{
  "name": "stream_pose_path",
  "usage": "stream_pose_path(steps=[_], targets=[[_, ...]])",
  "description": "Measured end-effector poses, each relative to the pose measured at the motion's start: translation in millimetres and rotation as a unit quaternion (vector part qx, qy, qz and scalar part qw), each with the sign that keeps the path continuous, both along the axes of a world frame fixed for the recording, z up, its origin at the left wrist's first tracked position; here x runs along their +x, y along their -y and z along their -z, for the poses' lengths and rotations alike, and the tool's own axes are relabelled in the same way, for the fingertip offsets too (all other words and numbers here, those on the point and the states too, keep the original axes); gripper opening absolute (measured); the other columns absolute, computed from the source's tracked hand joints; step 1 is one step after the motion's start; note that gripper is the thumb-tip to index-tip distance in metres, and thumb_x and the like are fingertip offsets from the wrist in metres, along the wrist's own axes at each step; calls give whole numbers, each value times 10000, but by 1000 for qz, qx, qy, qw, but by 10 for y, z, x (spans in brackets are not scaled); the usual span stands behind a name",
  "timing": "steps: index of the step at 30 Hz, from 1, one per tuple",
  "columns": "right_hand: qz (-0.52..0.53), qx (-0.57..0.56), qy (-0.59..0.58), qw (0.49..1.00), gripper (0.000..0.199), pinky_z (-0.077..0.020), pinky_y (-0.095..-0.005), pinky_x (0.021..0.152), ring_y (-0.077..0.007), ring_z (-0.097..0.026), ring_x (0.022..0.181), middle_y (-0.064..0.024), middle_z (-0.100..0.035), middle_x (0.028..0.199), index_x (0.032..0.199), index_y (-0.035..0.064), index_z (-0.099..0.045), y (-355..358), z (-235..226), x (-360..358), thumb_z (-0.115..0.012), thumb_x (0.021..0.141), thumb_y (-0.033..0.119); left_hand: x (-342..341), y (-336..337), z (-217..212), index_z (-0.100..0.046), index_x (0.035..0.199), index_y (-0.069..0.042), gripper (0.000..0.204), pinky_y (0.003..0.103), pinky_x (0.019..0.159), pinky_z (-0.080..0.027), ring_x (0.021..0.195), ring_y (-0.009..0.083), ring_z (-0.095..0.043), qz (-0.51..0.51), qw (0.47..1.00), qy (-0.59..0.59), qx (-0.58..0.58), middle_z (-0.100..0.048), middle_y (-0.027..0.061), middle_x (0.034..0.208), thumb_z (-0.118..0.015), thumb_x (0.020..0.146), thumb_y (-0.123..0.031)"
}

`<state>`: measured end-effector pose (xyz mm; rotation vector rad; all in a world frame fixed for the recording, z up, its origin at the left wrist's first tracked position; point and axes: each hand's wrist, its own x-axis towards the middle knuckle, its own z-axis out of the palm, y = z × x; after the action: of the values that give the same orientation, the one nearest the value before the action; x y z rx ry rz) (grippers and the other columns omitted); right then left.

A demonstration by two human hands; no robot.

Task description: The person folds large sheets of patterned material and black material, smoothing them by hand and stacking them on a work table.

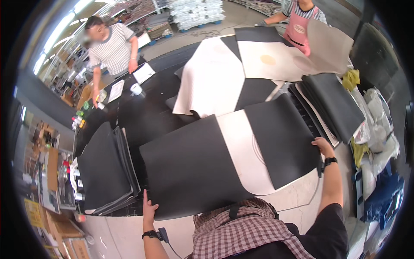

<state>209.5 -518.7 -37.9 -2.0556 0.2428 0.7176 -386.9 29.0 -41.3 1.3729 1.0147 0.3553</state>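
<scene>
A large black leather-like sheet [189,166] lies folded in front of me, its cream underside [235,142] showing as a broad band across the middle. At its near left corner my left hand [149,210] has the edge, thumb on top and index finger stretched along the side; its other fingers are partly hidden. On the right edge my right hand [323,147] is closed, fingers over the rim. A stack of black sheets [103,166] lies beside my left hand. Beyond my right hand sits another folded black stack [334,103] with pale layers.
Pale sheets [213,73] cover the far side of the black table [142,114]. A person in a striped shirt [113,47] leans at the far left, near papers and a white roll [136,89]. Another person in a pink apron [297,28] stands opposite. Plastic bags [379,116] hang at right.
</scene>
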Motion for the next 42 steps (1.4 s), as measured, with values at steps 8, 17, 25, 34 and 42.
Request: stream_pose_path(steps=[8,17,25,34,42], targets=[[-210,288,20,934,357,-493,-249,609,-126,-578,743,-67,-582,855,1076,-41,-505,-1983,-1932,-1413,-544,733,53,-15,17,-76,-472,1264,-30,603,240,856,-436,1008,165,-545,19,990,70,-122,-540,107,1171,-464,681,125],[-548,258,170,777,278,-466,-366,585,-274,-575,621,-139,-569,686,780,7,-489,-4270,-952,-3934,-603,805,259,68,33,-93,-500,1214,0,660,315,962,-361,1104,189,-488,34,982,43,-183,-528,116,1190,-284,915,-547],[-571,227,235,753,137,-472,-337,775,-262,-584,872,-109,-614,905,910,59,-630,-3745,-543,-3626,-588,808,142,-27,33,347,-565,1105,19,609,333,925,-363,1035,296,-526,69,989,-114,65,-566,209,1073,-532,828,-522],[-167,106,295,935,114,-448,-220,672,-86,-567,739,-32,-616,794,912,4,-592,-2290,-132,-2349,-525,822,22,570,157,-15,-337,1308,-1,852,404,902,-410,1071,381,-493,-1,905,-229,359,-493,244,1164,-680,692,-479],[-179,249,119,944,104,-479,-237,712,-100,-577,751,-46,-608,818,927,-15,-579,-2396,-289,-2359,-506,870,32,1073,39,-1021,-267,1322,25,620,403,805,-448,932,397,-570,60,929,-129,341,-581,272,1000,-560,837,-226]])
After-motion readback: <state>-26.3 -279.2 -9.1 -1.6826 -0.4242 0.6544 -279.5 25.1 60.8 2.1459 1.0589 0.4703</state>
